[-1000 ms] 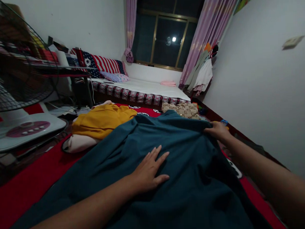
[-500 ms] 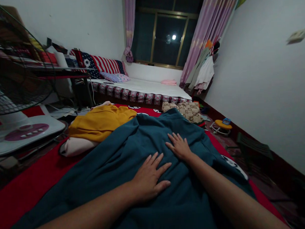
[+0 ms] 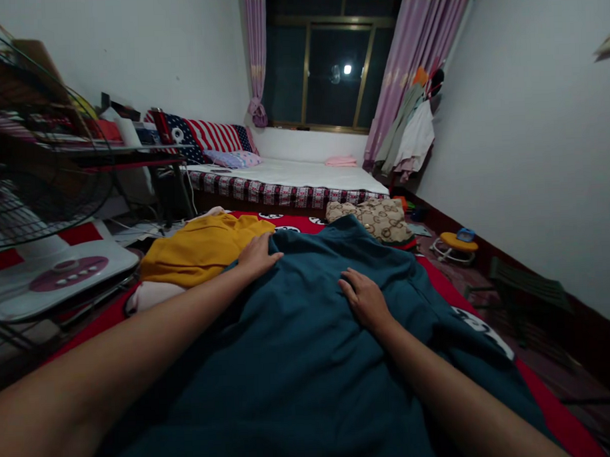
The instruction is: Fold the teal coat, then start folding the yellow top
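Observation:
A teal garment (image 3: 289,336) with a collar-like top edge lies spread out in front of me, with soft creases across it. My left hand (image 3: 258,257) rests at its far left edge, beside the collar, thumb apart from the fingers. Lying on the right part of the cloth is my right hand (image 3: 366,298), its fingers loosely bent and not gripping. My left forearm hides much of the garment's left side. Touching distance from my left hand is a yellow folded garment (image 3: 196,252), on top of a pale pink one (image 3: 157,295).
Under the clothes is a red cover (image 3: 556,406) with white patterns. A tan patterned folded cloth (image 3: 379,219) lies beyond the collar. At left stands a fan (image 3: 38,191) near a cluttered desk (image 3: 147,157). A bed (image 3: 293,175), stool (image 3: 455,243) and dark green folding seat (image 3: 530,287) stand around.
My left hand has moved forward and left from the garment's middle to its far left edge. My right hand has shifted slightly, its fingers less spread. The view has tilted a little.

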A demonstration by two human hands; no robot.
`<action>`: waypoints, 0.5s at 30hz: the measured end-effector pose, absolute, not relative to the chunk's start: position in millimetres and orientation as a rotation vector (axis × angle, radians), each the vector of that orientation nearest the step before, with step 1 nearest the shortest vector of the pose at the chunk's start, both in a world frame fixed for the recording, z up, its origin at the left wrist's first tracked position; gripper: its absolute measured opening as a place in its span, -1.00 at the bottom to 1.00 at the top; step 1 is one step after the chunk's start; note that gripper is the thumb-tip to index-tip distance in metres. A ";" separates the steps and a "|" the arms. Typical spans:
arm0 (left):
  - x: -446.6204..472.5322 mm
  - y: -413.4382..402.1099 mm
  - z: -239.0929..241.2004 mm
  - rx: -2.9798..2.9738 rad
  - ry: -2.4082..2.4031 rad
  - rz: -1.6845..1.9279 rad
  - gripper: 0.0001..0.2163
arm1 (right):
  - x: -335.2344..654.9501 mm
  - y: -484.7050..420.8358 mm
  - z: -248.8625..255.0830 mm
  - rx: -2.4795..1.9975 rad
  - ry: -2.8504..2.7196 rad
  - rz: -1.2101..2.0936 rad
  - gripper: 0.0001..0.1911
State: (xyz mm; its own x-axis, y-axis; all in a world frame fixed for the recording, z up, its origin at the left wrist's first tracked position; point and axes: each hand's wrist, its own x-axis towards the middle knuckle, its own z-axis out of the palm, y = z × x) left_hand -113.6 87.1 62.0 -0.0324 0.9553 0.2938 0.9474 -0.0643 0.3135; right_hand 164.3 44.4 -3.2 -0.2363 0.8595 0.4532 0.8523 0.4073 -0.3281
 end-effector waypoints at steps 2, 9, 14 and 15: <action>-110.8 96.9 53.3 2.137 2.185 0.618 -0.57 | 168.7 46.1 -2.8 -1.450 -2.064 0.075 -0.55; -130.5 129.7 80.5 2.138 2.305 0.711 -0.75 | 198.2 55.6 32.8 -1.358 -1.987 0.156 -0.50; -128.6 150.7 95.0 2.275 2.293 0.802 -0.75 | 207.9 70.3 43.4 -1.483 -2.090 0.054 -0.52; -119.2 148.8 93.2 2.325 2.275 0.822 -0.74 | 206.8 71.9 43.0 -1.531 -2.116 0.057 -0.50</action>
